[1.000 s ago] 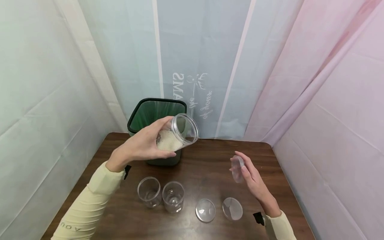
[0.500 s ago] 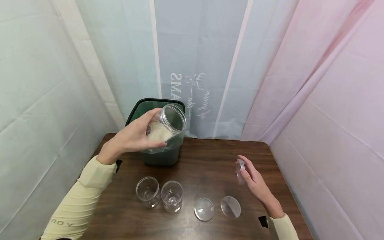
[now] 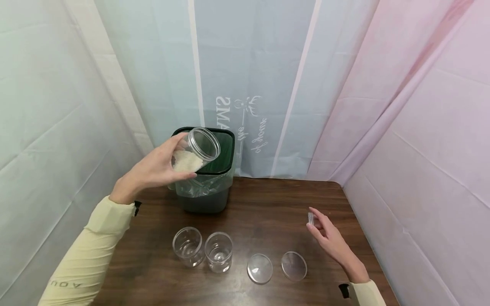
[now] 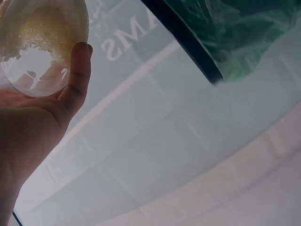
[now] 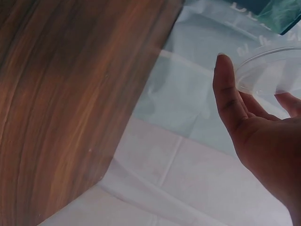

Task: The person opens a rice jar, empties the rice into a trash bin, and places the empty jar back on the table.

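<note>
A clear jar (image 3: 204, 144) partly filled with white rice (image 3: 186, 162) is gripped in my left hand (image 3: 155, 168). It tilts with its open mouth to the right, over the near left part of a green bin (image 3: 206, 199). The left wrist view shows the rice grains (image 4: 42, 33) through the jar, and my thumb along its side. My right hand (image 3: 332, 241) holds a clear round lid (image 3: 311, 218) by its edge, seen nearly edge-on from the head. In the right wrist view the lid (image 5: 270, 70) lies between thumb and fingers.
Two clear jars (image 3: 187, 246) stand side by side on the wooden table (image 3: 268, 204), in front of the bin. To their right lie two more clear lids (image 3: 260, 269). A clear plastic liner (image 3: 203, 185) hangs over the bin's rim. Curtains surround the table at the back and sides.
My left hand has carried the tilted jar left and farther back, across the bin's opening. My right hand has moved slightly right and nearer, turning the lid edge-on.
</note>
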Motion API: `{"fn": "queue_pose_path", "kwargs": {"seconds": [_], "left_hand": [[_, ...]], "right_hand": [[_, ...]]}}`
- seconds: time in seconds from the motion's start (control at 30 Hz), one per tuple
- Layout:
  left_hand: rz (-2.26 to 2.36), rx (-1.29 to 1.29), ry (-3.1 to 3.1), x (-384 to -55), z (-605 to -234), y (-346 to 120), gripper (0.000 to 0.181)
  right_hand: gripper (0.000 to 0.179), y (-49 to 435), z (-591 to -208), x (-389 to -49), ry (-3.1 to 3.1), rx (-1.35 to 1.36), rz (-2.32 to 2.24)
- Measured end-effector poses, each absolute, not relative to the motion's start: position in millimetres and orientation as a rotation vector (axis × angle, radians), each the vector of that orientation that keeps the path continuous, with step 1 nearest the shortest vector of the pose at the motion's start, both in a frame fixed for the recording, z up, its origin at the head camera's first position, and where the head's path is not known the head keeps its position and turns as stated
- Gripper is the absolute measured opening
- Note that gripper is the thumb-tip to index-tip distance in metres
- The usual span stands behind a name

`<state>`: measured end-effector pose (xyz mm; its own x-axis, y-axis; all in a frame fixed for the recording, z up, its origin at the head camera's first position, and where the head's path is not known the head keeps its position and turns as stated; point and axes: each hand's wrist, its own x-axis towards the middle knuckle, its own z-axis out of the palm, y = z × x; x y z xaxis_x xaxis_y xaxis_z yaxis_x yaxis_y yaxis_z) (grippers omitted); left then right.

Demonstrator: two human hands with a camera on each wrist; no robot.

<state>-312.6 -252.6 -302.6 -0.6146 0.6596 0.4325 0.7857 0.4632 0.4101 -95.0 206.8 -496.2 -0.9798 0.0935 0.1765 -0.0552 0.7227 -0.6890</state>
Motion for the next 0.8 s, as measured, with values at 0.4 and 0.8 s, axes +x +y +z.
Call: {"fn": "queue_pose_path", "kwargs": {"seconds": [0.4, 0.8], "left_hand": [[-0.806, -1.188, -2.541, -326.2, -293.5, -263.9, 0.104], [-0.71, -1.157, -2.597, -341.0, -291.3, -269.8, 0.103]], "right_hand": [[0.065, 230.8, -517.4, -91.0, -2.9, -0.129, 0.92], [0.062, 247.4, -554.3, -83.6, -2.923, -0.102, 0.755]]}}
